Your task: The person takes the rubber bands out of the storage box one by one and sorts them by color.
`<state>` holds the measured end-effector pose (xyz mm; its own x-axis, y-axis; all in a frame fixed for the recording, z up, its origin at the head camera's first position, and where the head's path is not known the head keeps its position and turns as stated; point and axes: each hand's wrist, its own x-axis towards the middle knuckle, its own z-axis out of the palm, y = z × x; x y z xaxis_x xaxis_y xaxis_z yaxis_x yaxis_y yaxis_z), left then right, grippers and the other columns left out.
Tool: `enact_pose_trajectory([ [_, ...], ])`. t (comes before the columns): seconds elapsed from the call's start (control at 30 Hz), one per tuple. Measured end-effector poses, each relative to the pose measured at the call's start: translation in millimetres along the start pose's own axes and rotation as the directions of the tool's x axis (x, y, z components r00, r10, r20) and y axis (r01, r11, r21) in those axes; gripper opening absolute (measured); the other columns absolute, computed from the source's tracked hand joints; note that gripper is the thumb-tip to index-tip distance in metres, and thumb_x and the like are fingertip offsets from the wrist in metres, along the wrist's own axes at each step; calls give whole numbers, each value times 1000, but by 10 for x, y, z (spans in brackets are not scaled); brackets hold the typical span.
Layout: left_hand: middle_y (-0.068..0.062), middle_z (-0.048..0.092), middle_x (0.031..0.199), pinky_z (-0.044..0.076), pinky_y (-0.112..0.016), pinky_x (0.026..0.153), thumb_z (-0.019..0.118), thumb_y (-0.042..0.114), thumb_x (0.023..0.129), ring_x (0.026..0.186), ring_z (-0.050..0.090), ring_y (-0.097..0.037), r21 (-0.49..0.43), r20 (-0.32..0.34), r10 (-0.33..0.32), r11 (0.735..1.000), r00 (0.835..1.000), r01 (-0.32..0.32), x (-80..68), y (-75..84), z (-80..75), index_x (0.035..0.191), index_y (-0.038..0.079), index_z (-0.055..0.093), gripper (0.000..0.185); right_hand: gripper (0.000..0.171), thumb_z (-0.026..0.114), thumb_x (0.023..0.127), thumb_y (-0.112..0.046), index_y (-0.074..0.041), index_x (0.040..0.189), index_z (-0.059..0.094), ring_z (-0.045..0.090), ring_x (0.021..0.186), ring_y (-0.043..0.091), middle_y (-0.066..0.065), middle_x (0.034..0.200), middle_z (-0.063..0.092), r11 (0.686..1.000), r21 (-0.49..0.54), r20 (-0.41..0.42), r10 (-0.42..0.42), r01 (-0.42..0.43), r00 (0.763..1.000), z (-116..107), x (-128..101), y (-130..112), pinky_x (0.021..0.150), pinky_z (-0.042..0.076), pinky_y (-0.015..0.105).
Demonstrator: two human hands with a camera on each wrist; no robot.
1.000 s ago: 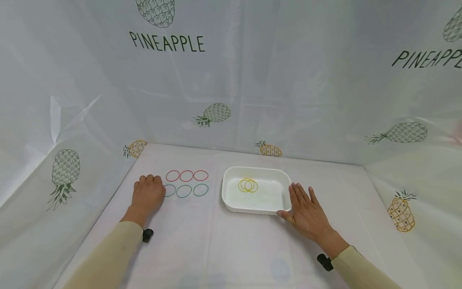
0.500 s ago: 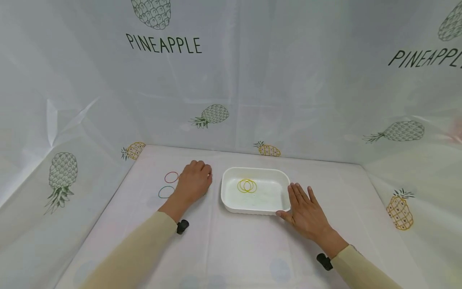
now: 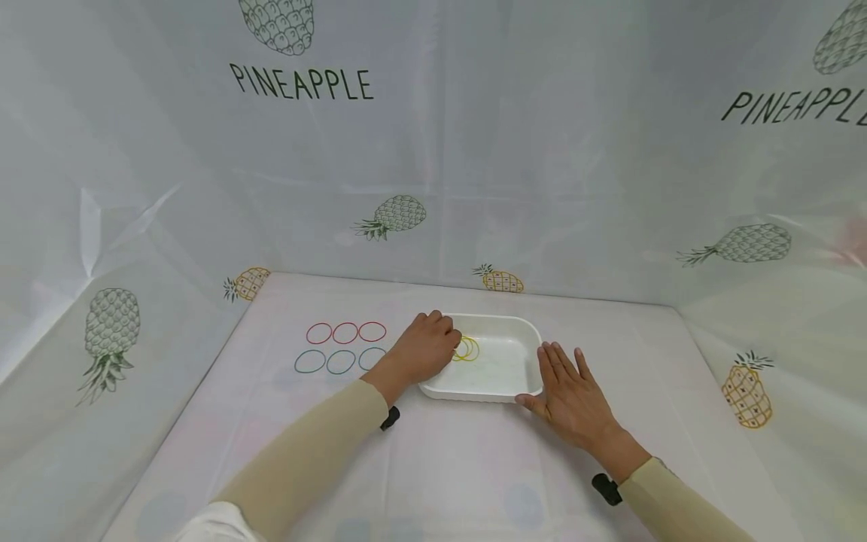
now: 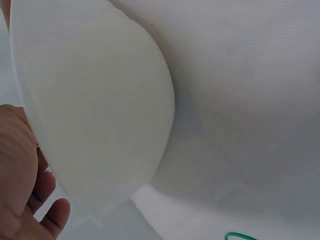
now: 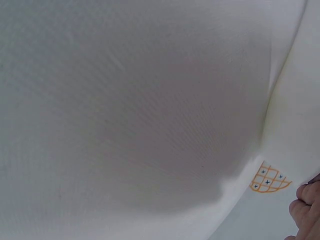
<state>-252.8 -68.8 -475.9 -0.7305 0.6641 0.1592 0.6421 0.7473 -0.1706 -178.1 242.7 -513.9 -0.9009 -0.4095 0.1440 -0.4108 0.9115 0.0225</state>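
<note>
Head: left hand (image 3: 427,350) over tray (image 3: 504,385) (white).

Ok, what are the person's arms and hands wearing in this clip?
Both hands are bare: no gloves, rings or watch show on the left hand or the right hand. Each arm is covered to the wrist by a plain, close-fitting beige long sleeve, with no print or cuff marking. A small black device sits at each wrist, where the sleeve ends. Near the left shoulder a bit of white fabric shows.
</note>
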Motion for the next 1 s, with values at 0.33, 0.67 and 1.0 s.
enact_pose_trajectory([
  [0.33, 1, 65, 113, 47, -38, 96, 53, 21, 111, 108, 55, -19, 37, 138, 18, 999, 990, -23, 197, 162, 27, 121, 19, 72, 22, 101, 46, 102, -72, 10, 160, 30, 28, 159, 40, 27, 167, 33, 1000, -12, 1, 2, -2, 1000, 20, -2, 4, 129, 10, 60],
  [0.67, 3, 65, 120, 45, -38, 97, 56, 21, 109, 111, 52, -19, 72, 204, 8, 997, 979, -23, 272, 239, 165, 125, 23, 72, 23, 102, 45, 101, -73, 9, 160, 30, 27, 159, 40, 26, 168, 31, 1000, -19, 9, 4, -3, 1000, 8, -5, -15, 129, 10, 60],
  [1.0, 4, 63, 115, 42, -34, 91, 56, 20, 109, 103, 48, -17, 81, 238, 21, 996, 971, -41, 313, 296, 195, 123, 22, 70, 20, 102, 46, 101, -72, 9, 160, 31, 28, 159, 40, 27, 167, 32, 1000, -25, 1, 0, 0, 1000, 12, -3, -1, 129, 11, 60],
])
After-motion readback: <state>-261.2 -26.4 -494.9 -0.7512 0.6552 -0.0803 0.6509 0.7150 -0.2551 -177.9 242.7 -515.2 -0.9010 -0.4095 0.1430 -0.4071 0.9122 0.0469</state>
